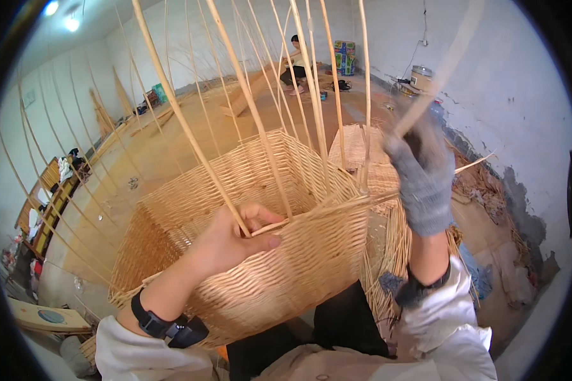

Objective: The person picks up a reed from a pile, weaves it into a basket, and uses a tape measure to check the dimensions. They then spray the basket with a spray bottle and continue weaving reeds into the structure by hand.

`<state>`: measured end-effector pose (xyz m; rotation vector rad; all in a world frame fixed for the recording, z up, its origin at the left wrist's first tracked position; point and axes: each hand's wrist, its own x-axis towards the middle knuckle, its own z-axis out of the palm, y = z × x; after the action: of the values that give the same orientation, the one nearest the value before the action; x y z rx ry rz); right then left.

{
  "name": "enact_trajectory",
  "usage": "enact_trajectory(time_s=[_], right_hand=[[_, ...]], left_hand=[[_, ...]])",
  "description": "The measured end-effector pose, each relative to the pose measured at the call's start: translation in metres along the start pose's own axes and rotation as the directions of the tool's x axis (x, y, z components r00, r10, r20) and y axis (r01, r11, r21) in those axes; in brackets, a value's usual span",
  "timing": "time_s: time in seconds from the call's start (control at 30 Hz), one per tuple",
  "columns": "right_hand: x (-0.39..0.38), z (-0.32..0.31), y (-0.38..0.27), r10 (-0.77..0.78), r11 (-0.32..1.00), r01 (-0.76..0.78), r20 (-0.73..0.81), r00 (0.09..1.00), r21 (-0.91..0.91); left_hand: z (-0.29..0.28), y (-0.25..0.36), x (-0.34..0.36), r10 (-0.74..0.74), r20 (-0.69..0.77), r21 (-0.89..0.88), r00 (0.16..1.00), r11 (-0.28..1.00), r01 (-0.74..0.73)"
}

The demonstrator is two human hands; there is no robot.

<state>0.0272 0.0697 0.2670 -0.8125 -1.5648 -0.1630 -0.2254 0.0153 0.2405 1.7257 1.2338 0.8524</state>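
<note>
A woven wicker basket [292,260] sits tilted in front of me over my lap, with tall wicker rods [254,95] standing up from its rim. My left hand [238,238] is bare and closed on the near rim, thumb outside and fingers inside, beside the foot of an upright rod. To the right of the basket, my right hand [422,184] wears a grey knitted glove. Its fingers are smeared by motion, and a blurred wicker rod [442,76] slants up from them. Thin strands run along the rim from the basket's right corner toward the glove.
Bundled wicker rods [397,273] lie at my right, near a woven panel [356,149]. Across the room a person [295,63] sits by long strips. A wooden bench [47,203] holding cloths stands at left. A pot [421,77] is by the right wall.
</note>
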Motion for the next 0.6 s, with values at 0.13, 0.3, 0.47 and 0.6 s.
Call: enact_trajectory(time_s=[0.13, 0.3, 0.47, 0.6], right_hand=[[0.053, 0.053, -0.032, -0.553, 0.823, 0.562, 0.11, 0.826, -0.082], [0.073, 0.076, -0.043, -0.394, 0.853, 0.413, 0.125, 0.911, -0.318], [0.057, -0.02, 0.012, 0.086, 0.639, -0.097, 0.054, 0.995, 0.764], [-0.015, -0.022, 0.053, 0.433, 0.648, -0.457, 0.2, 0.879, 0.609]], left_hand=[[0.0, -0.001, -0.001, -0.006, -0.055, 0.035, 0.998, 0.999, 0.008], [-0.001, -0.002, 0.001, -0.006, -0.053, 0.042, 0.999, 0.999, 0.008], [0.0, -0.003, 0.006, -0.042, -0.081, 0.074, 0.996, 0.996, 0.048], [0.0, -0.007, 0.008, -0.091, -0.094, -0.008, 0.991, 0.996, 0.09]])
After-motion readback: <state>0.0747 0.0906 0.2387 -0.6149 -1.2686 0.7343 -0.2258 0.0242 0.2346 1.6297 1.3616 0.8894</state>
